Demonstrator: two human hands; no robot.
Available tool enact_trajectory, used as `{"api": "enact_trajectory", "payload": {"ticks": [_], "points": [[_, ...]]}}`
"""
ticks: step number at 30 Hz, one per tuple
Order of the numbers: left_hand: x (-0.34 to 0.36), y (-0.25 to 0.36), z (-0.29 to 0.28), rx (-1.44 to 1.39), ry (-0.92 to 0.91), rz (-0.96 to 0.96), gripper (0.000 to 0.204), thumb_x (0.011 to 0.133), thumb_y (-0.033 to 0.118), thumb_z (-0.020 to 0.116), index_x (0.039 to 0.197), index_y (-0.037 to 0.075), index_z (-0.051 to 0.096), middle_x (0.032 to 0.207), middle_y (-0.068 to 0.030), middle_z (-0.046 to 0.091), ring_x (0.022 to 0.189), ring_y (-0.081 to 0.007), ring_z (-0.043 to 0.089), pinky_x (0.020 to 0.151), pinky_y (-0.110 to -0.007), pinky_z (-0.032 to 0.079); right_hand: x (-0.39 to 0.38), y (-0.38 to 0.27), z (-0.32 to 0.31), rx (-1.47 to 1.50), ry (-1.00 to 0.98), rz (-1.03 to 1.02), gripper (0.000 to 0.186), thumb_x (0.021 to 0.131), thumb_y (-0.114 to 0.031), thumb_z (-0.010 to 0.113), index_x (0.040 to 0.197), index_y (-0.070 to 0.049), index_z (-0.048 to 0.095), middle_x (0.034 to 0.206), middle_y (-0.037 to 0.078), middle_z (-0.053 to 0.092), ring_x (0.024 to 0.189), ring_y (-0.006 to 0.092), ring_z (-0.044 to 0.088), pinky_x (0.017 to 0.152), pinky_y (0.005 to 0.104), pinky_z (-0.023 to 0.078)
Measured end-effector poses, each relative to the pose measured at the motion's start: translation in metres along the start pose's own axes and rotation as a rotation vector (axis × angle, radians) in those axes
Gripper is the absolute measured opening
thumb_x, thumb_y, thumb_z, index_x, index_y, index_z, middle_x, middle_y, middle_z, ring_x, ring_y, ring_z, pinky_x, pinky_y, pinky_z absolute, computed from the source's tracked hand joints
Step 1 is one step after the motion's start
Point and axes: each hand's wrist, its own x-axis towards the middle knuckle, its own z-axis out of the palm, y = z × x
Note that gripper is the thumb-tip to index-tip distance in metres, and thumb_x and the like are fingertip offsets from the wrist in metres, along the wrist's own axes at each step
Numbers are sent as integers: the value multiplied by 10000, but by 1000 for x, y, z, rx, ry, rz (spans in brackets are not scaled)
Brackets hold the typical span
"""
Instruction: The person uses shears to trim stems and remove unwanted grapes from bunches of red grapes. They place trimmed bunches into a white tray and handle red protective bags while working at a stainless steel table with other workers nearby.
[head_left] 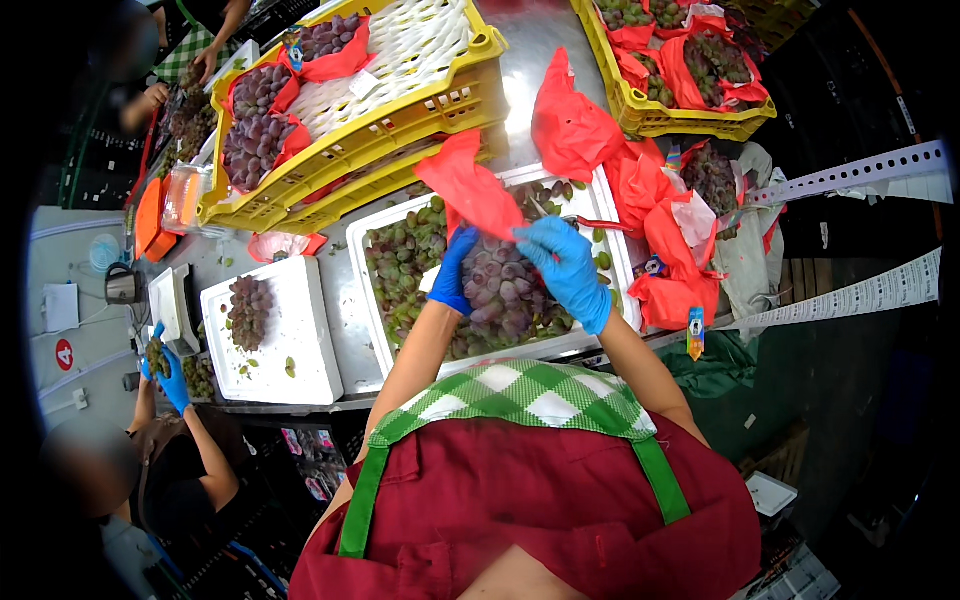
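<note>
A large purple grape bunch (500,290) is between my blue-gloved hands, over a white tray (356,290) of loose green and reddish grapes (395,280). A red paper wrap (470,180) rises from the top of the bunch. My left hand (452,275) is closed at the bunch's upper left, where the paper meets it. My right hand (565,265) pinches the lower right corner of the red paper with bent fingers. Red-handled snips (600,224) show just behind my right hand, blades pointing up-left; whether my fingers touch them I cannot tell.
Stacked yellow crates (350,145) stand behind; another crate (670,120) holds wrapped grapes. Crumpled red wraps (665,240) lie right. Left are a white tray (310,350) with a bunch and a scale (170,300). Co-workers work at upper left (205,60) and lower left (210,470).
</note>
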Motion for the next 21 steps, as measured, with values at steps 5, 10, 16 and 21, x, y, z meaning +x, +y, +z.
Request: {"api": "enact_trajectory", "payload": {"ticks": [5,10,16,21], "points": [[0,8,18,201,239,287,479,785,177,590,1223,155,395,1130,-79,519,1012,-215,544,812,-334,481,-16,4,-21,-318,-149,16,149,749,-137,644,884,-75,640,915,115,571,870,209,543,771,307,409],[-2,14,26,278,169,295,462,786,185,600,1210,130,425,1098,-83,537,986,-207,558,810,-331,483,-12,17,-19,334,-121,202,215,826,-246,555,946,-71,588,1321,146,343,1241,227,296,1008,350,253],[-15,22,58,184,178,211,448,799,158,582,1217,120,427,1131,-91,533,999,-220,557,849,-360,473,10,20,-1,372,-60,427,495,901,-256,420,1328,-39,296,1338,144,336,1218,230,338,1003,334,268],[-21,26,79,295,145,372,502,770,116,614,1229,81,415,1115,-81,537,982,-208,560,824,-346,477,14,2,-2,254,-203,378,482,909,-237,404,1334,-37,294,1309,146,377,1219,225,343,1016,309,257]]}}
